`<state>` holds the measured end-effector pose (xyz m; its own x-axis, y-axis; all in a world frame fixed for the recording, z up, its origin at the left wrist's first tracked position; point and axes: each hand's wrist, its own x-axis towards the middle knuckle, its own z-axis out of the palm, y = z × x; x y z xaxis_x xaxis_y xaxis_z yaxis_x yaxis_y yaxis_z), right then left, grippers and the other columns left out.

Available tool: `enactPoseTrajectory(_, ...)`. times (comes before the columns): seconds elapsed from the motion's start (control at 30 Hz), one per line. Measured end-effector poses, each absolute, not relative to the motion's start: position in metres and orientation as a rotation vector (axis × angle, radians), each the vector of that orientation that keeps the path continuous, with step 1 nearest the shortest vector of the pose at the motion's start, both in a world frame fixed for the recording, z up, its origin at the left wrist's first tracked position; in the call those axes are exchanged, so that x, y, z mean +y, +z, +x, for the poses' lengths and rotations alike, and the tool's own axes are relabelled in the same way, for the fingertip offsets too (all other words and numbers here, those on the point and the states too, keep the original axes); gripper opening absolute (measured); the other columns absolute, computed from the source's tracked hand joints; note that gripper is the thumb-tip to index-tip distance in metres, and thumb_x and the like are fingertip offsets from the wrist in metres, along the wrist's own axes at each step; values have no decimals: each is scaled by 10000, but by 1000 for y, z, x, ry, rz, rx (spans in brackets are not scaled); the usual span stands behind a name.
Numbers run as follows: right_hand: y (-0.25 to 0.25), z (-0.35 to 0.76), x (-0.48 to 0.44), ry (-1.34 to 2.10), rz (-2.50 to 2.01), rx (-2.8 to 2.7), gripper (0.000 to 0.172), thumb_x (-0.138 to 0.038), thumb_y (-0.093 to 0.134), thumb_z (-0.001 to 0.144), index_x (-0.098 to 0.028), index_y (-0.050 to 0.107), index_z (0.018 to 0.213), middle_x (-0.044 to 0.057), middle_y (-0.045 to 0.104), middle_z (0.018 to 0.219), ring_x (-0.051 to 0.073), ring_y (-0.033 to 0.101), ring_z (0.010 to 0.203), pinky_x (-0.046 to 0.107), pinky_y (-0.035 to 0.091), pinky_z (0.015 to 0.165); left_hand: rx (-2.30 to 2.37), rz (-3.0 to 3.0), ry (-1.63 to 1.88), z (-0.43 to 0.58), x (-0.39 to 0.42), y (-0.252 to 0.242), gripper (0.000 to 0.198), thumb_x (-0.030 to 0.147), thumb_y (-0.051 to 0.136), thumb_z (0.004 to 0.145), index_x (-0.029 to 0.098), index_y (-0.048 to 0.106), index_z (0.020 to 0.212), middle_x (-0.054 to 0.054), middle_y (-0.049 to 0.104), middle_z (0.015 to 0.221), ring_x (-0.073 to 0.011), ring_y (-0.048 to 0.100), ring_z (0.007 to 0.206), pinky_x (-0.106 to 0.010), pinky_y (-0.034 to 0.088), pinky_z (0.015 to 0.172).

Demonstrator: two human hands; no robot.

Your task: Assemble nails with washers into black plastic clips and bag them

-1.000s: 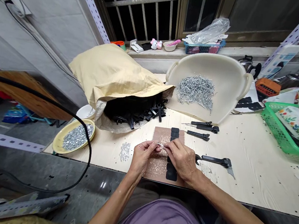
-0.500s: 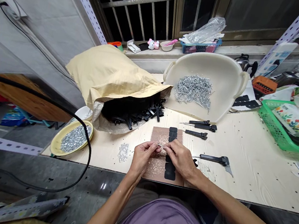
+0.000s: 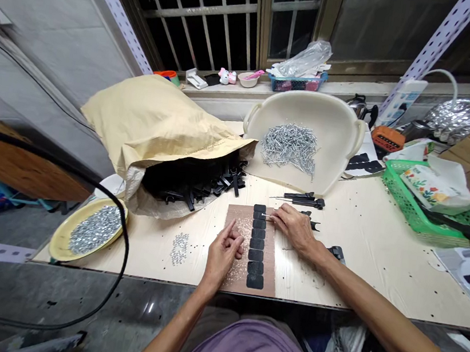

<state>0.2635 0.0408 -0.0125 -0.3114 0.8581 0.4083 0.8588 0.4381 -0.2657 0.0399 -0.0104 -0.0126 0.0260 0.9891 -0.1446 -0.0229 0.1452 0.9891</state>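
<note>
My right hand (image 3: 295, 225) is closed, its fingertips pinching a thin silver metal pin (image 3: 265, 215) over the upper end of a row of black pads (image 3: 257, 242). The pads lie on a brown board (image 3: 236, 280) speckled with pale bits. My left hand (image 3: 222, 252) rests at the board's left part, index finger stretched out and the others loosely curled; I see nothing in it. Black-handled tools with thin shafts (image 3: 303, 200) lie beyond my right hand. Left of the board is a small scatter of tiny silver pieces (image 3: 179, 248).
A pale basin (image 3: 335, 137) holds many metal pins. An open paper sack (image 3: 156, 114) spills black parts. At the left edge stands a yellow bowl (image 3: 56, 245) of silver pieces, with a black cable (image 3: 127, 242) looping past. A green basket (image 3: 419, 223) sits at right.
My hands, earlier together over the board around a small piece, have come apart. The right moved up and right with the pin; the left stretched its index finger. The view shifted.
</note>
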Motion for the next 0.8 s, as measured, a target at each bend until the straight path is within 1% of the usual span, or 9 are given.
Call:
enactPoseTrajectory(0.17,-18,266,63,-51,-1349,-2293,250,-305,438,937,-157,619,849,43,576,821,141,512,821,233,349,592,1266,1170,1124,41,-12,-21,602,383,638,767,224,456,1318,-4,568,840,-76,562,542,-198,476,467)
enactPoseTrajectory(0.23,-21,265,51,-24,-1254,-2346,261,-269,408,948,-149,612,837,34,570,789,129,503,763,231,354,560,1291,1198,1120,42,-12,-21,594,381,611,791,226,428,1334,-1,560,837,-76,560,541,-197,475,463)
enactPoseTrajectory(0.3,-24,262,30,33,-1053,-2473,289,-204,351,959,-160,602,823,16,557,748,111,483,696,227,357,530,1317,1223,1113,43,-12,-20,588,375,589,809,224,403,1346,1,552,830,-77,559,541,-199,479,467)
enactPoseTrajectory(0.4,-23,260,12,86,-739,-2663,294,-176,340,955,-202,596,813,-2,549,730,110,477,696,234,360,528,1352,1236,1106,43,-12,-17,570,371,573,820,227,398,1343,1,544,835,-76,557,534,-200,478,458)
enactPoseTrajectory(0.47,-19,260,22,77,-781,-2645,284,-170,345,952,-191,592,814,1,544,731,109,472,684,231,348,509,1359,1223,1112,43,-12,-16,558,374,565,824,231,402,1338,0,543,837,-76,559,530,-198,473,445)
enactPoseTrajectory(0.6,-13,259,49,-1,-1182,-2405,281,-204,355,956,-130,585,812,29,539,747,111,465,676,216,347,496,1358,1198,1137,43,-13,-15,553,375,555,826,236,398,1337,1,556,828,-78,565,528,-194,473,444)
enactPoseTrajectory(0.63,-13,258,48,8,-1141,-2433,280,-202,356,955,-129,584,809,26,533,737,109,462,672,212,349,495,1363,1196,1139,43,-14,-15,551,375,553,826,237,399,1336,2,559,824,-78,564,525,-194,473,442)
enactPoseTrajectory(0.73,-18,254,29,106,-726,-2668,263,-159,349,949,-161,581,823,-6,516,720,96,449,661,200,341,489,1375,1198,1133,43,-13,-15,546,375,551,824,236,406,1331,6,562,802,-78,559,514,-190,464,431)
enactPoseTrajectory(0.8,-21,254,26,118,-696,-2677,269,-172,339,955,-167,578,832,-10,511,721,95,443,657,199,338,484,1373,1199,1125,43,-13,-15,548,376,551,823,230,408,1331,6,564,787,-79,556,509,-186,462,430)
